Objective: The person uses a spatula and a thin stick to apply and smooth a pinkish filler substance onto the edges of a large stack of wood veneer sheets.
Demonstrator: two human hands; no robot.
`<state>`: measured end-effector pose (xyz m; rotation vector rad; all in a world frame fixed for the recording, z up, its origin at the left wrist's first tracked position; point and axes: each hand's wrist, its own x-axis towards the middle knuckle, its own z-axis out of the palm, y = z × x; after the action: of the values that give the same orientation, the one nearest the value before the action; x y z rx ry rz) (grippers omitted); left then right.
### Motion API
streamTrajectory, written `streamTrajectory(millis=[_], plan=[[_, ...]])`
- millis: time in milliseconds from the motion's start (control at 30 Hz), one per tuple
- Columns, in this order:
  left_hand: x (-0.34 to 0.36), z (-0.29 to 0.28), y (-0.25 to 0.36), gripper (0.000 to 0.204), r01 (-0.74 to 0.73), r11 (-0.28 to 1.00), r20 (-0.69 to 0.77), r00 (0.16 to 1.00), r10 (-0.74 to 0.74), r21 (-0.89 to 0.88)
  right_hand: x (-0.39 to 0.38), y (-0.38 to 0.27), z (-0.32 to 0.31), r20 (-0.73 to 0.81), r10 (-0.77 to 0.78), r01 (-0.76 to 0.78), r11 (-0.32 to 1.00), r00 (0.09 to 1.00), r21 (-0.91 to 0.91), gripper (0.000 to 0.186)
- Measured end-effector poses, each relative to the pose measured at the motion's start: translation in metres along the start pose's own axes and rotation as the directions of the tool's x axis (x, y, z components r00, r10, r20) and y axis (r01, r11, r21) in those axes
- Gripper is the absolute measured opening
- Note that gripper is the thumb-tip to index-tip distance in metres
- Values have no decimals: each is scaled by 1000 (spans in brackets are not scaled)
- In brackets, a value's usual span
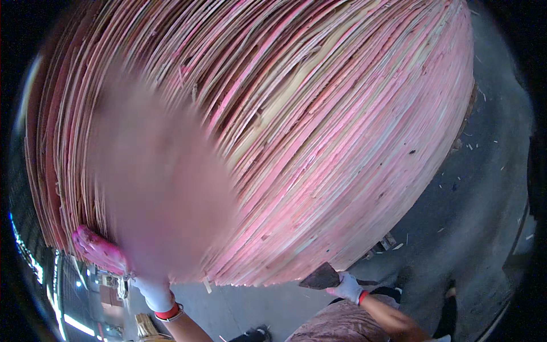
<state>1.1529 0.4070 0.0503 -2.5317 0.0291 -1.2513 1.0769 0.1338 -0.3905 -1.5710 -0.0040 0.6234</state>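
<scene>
A big stack of thin pink-stained sheets, seemingly wood veneer (pixel 342 154), fills most of the view, its layered edges toward me. My left hand (pixel 105 253), in a white glove stained bright pink over the fingers, lies against the lower left edges of the stack. Its fingers look stretched out and close together; a blurred patch covers part of that hand. Below the stack's lower edge, my right hand (pixel 346 288), in a white glove with a red cuff, is closed round a scraper (pixel 321 277) with a dark, wide triangular blade. The blade is at the sheets' lower edge.
A large brownish-pink blur (pixel 165 182) hides the left middle of the stack. Grey floor (pixel 456 228) with scattered chips runs along the right. Boxes (pixel 111 296) and a bundle of pale strips (pixel 146 326) stand at lower left. My shoe (pixel 257 333) shows below.
</scene>
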Motion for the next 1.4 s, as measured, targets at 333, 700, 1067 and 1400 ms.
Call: streamTrajectory(millis=[333, 700, 1067, 1400], plan=[[3, -9, 10, 38, 91, 993, 88, 993, -85, -70, 6, 16, -52, -30, -2, -1, 996, 1000, -85, 40], [-6, -17, 25, 57, 279, 941, 215, 947, -237, -191, 63, 50, -30, 75, -144, 141, 989, 987, 37, 47], [-6, -26, 26, 76, 91, 814, 112, 993, -32, -574, 95, 20, -23, 53, 213, -168, 881, 976, -443, 55], [-12, -90, 59, 66, -26, 226, -101, 938, -330, -974, 99, 52, -41, 294, 38, 102, 889, 955, -446, 60]])
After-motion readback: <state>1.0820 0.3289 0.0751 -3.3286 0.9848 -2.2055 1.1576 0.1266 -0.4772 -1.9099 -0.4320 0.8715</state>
